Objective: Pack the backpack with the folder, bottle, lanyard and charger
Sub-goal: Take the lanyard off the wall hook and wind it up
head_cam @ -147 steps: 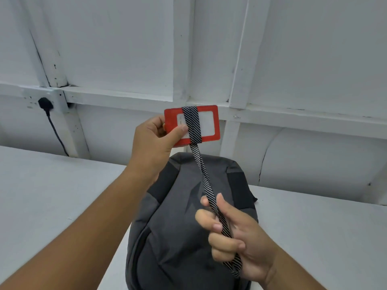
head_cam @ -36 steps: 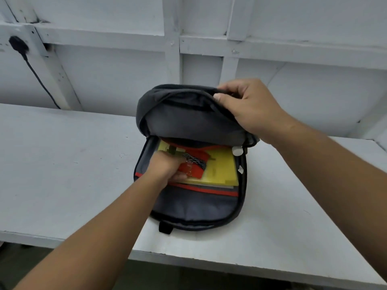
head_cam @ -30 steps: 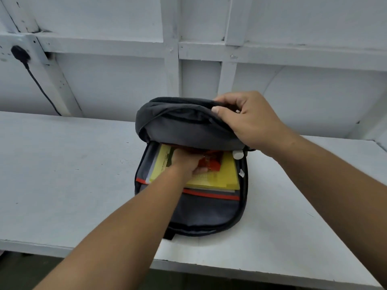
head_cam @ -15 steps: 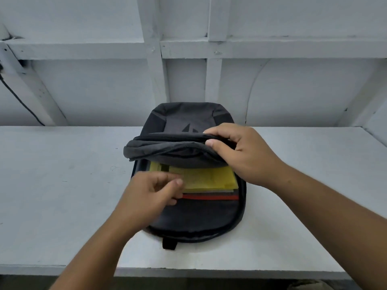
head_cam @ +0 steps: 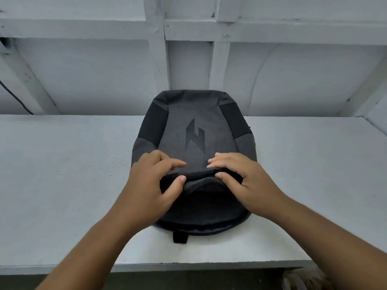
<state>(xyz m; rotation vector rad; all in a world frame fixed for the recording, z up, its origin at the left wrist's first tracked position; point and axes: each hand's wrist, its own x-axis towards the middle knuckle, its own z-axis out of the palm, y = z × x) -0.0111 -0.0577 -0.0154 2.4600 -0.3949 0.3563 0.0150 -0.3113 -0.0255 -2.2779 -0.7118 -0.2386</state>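
One dark grey backpack lies flat on the white worktop. Its front panel faces up, with a darker angular logo in the middle and black patches at both far corners. The near end points toward the person. There a fold of the front panel is bunched up over a dark opening, and a line of zipper shows along it. Both hands grip this fold: the left hand pinches it between thumb and bent fingers on the left side, and the right hand pinches it the same way on the right. What is inside the backpack is hidden. A small black loop sticks out from the near end onto the worktop. Behind stands a white wall with painted beams, and a black cable runs down at the far left.
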